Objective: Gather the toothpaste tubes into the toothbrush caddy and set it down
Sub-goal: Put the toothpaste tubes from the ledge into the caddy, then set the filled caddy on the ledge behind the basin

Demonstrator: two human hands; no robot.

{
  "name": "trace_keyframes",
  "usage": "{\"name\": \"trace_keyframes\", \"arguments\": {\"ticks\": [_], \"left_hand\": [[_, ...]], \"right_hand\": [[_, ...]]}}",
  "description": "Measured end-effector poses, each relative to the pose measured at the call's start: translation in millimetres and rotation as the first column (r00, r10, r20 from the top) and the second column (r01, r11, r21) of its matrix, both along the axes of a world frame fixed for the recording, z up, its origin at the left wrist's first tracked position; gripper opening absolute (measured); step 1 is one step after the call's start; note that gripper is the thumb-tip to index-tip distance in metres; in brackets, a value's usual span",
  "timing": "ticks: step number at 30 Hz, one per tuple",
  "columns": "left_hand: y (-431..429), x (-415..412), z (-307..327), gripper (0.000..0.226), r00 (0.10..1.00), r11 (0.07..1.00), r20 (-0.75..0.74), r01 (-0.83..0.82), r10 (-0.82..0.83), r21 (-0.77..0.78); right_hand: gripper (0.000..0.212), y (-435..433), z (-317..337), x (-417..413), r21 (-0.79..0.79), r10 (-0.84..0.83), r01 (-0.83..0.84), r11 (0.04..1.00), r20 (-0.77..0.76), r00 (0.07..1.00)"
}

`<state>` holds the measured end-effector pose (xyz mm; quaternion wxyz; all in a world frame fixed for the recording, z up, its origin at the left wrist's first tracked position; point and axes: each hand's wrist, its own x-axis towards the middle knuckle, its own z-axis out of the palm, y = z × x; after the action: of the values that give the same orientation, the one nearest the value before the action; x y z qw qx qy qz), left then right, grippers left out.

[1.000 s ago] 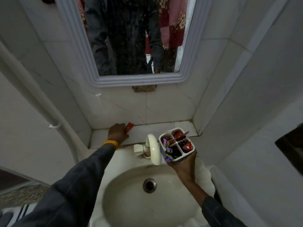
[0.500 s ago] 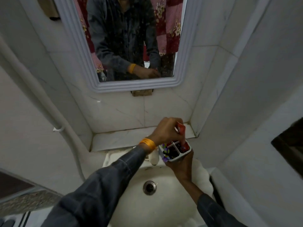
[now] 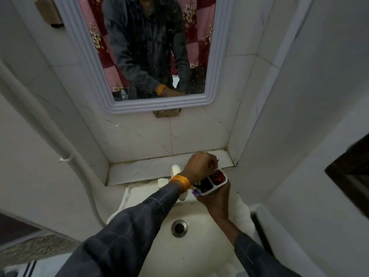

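Note:
The white toothbrush caddy (image 3: pixel 217 186), split into compartments, is held above the basin from below by my right hand (image 3: pixel 216 202). Red toothpaste tubes (image 3: pixel 218 177) stand in its right compartments, and a purple toothbrush end (image 3: pixel 196 191) pokes out at its left. My left hand (image 3: pixel 201 165), with an orange band on the wrist, hovers over the caddy's top with fingers curled, covering the left compartments. Whether a tube is still pinched in those fingers I cannot tell.
Below the hands lies the white basin (image 3: pixel 151 246) with its drain (image 3: pixel 179 227). The white tap (image 3: pixel 175 170) is mostly hidden behind my left wrist. A marble ledge (image 3: pixel 143 168) runs behind it, under a framed mirror (image 3: pixel 151 48). A white pipe (image 3: pixel 60 140) runs down the left wall.
My left hand took a red tube from the ledge at the left and carried it right to the caddy; the tube stood above the caddy half a second ago and has now sunk from sight.

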<state>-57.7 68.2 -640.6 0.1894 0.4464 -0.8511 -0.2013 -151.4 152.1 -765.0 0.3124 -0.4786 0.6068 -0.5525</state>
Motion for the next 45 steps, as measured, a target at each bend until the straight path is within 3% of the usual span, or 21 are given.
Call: {"name": "trace_keyframes", "arguments": {"ticks": [5,9,16,25,32,41,45], "left_hand": [[-19.5,21.1,6.1,0.009,0.984,0.989,-0.108,-0.135,0.142,0.066],[-38.9,56.1,-3.6,0.010,0.919,0.936,-0.231,-0.270,0.320,0.224],[-37.7,112.6,-40.2,0.008,0.848,0.855,-0.181,-0.444,0.498,0.268],[-54.5,115.9,6.8,0.016,0.861,0.878,-0.179,-0.477,0.476,0.044],[-56.9,64.8,22.9,0.040,0.934,0.917,-0.060,-0.356,0.351,-0.179],[-70.6,29.0,16.5,0.051,0.943,0.916,0.066,-0.297,0.325,-0.268],[-73.7,34.4,1.1,0.054,0.935,0.922,0.113,-0.302,0.337,-0.243]], "right_hand": [[0.078,-3.0,10.3,-1.9,-0.031,0.028,-0.026,0.999,0.062,0.998],[0.088,0.0,0.7,-6.8,-0.016,-0.007,0.008,1.000,0.064,0.998],[0.122,0.8,-11.2,-7.5,0.141,-0.090,0.094,0.986,-0.031,0.995],[0.127,-22.8,58.5,-13.2,0.099,-0.203,0.205,0.974,-0.023,0.979],[0.135,-50.9,102.8,-22.2,0.056,-0.330,0.329,0.943,0.015,0.944],[0.146,-106.5,71.1,-36.0,0.120,-0.385,0.392,0.912,-0.082,0.919],[0.132,-115.8,53.1,-30.6,0.175,-0.408,0.433,0.884,-0.163,0.899]]}}
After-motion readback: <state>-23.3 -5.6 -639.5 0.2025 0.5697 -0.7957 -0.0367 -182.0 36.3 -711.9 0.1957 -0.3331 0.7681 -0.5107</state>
